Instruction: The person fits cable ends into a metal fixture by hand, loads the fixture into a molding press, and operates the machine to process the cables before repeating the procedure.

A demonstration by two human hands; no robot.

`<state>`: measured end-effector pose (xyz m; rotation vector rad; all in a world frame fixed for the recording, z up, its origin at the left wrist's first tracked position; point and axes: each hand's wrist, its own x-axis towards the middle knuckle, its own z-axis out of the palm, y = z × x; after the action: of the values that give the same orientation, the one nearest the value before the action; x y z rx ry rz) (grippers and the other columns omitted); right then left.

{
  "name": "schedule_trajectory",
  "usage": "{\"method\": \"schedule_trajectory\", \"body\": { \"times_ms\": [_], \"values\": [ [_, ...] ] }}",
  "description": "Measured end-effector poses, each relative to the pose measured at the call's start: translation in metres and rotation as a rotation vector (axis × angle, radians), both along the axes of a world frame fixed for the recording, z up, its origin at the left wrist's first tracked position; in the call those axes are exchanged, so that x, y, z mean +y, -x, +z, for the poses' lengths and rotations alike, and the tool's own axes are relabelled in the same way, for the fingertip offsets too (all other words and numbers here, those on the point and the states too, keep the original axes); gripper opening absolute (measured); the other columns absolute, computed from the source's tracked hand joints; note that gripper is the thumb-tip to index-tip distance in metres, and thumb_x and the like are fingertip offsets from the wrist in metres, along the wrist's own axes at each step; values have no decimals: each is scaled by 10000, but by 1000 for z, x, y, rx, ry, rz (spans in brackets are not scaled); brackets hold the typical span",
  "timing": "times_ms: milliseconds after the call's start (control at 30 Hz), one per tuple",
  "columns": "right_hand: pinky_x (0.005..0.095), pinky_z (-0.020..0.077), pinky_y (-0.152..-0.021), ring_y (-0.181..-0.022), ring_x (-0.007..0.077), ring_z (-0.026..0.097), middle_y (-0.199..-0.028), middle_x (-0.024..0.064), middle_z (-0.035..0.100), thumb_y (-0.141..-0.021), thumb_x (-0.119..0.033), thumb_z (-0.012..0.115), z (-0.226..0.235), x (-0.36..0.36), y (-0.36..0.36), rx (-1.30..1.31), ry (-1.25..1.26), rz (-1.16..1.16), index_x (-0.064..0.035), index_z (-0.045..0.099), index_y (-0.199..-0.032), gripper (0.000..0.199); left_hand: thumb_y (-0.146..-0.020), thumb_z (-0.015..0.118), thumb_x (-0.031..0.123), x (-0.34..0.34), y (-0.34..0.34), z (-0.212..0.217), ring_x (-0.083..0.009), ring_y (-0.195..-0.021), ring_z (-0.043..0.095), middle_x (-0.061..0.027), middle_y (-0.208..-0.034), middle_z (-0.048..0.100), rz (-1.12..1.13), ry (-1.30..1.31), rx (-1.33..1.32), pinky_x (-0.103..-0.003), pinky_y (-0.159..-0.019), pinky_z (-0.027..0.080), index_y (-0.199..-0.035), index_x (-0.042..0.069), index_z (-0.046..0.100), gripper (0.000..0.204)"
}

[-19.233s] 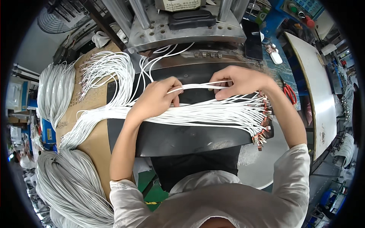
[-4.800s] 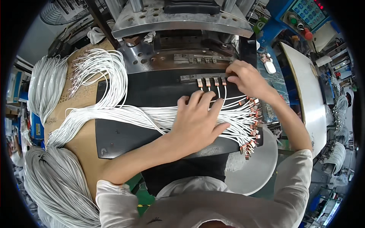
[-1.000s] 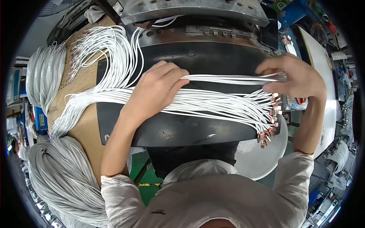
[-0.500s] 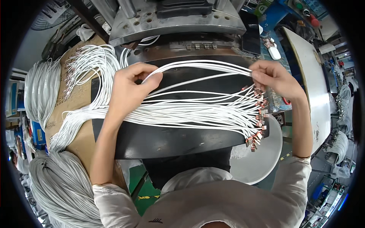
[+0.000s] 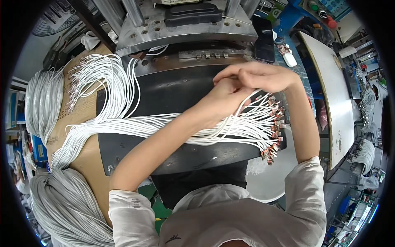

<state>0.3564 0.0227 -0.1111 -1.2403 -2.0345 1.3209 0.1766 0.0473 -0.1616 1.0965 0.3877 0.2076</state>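
Note:
My left hand point(image 5: 225, 98) and my right hand point(image 5: 265, 77) meet above the right part of a black work surface point(image 5: 173, 88). Both are closed around a few white cables point(image 5: 229, 125), which loop down from the fingers. The right hand's fingers reach over the left hand, so the held ends are hidden. Beneath lies a wide bundle of white cables point(image 5: 135, 126), running left to right, partly covered by my left forearm. Small metal and orange connectors point(image 5: 275, 133) tip its right end.
A metal press point(image 5: 187, 31) with a black block stands behind the surface. White cables point(image 5: 111, 78) curl on cardboard at left, beside big grey-white cable coils point(image 5: 66, 201). A pale round tub point(image 5: 267, 181) sits below the right edge. A dark phone-like slab point(image 5: 263, 39) is at back right.
My left hand has crossed rightward to meet my right hand, which moved left. The cables stretched between them now hang in a loop over the bundle. My head view has shifted slightly.

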Motion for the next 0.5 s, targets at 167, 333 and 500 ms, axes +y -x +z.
{"method": "schedule_trajectory", "body": {
  "times_ms": [167, 333, 500],
  "values": [
    [351, 486, -928, -1146, 236, 616, -1272, 146, 644, -1018, -615, 396, 17, 12, 16, -281, 170, -31, -6, 623, -1294, 706, -1056, 525, 333, 30, 67, 17, -74, -626, 488, 38, -689, 512, -62, -107, 257, -235, -561, 402, -1018, 9, 637, 345],
    [352, 477, -964, -1168, 259, 610, -1275, 159, 644, -1019, -623, 375, -6, 20, 9, 101, 20, -285, 18, 631, -1277, 737, -1068, 497, 282, 22, 71, 11, -77, -613, 479, 2, -706, 527, -72, -119, 58, -251, -560, 397, -1017, -34, 610, 340],
    [389, 453, -1008, -1201, 280, 596, -1302, 171, 630, -1025, -571, 414, -3, 18, 56, 111, 62, -220, 10, 613, -1310, 677, -1062, 507, 241, 17, 71, 7, -95, -622, 512, -37, -751, 558, 67, -67, 65, -259, -576, 432, -1068, -55, 580, 305]
  ]
}}
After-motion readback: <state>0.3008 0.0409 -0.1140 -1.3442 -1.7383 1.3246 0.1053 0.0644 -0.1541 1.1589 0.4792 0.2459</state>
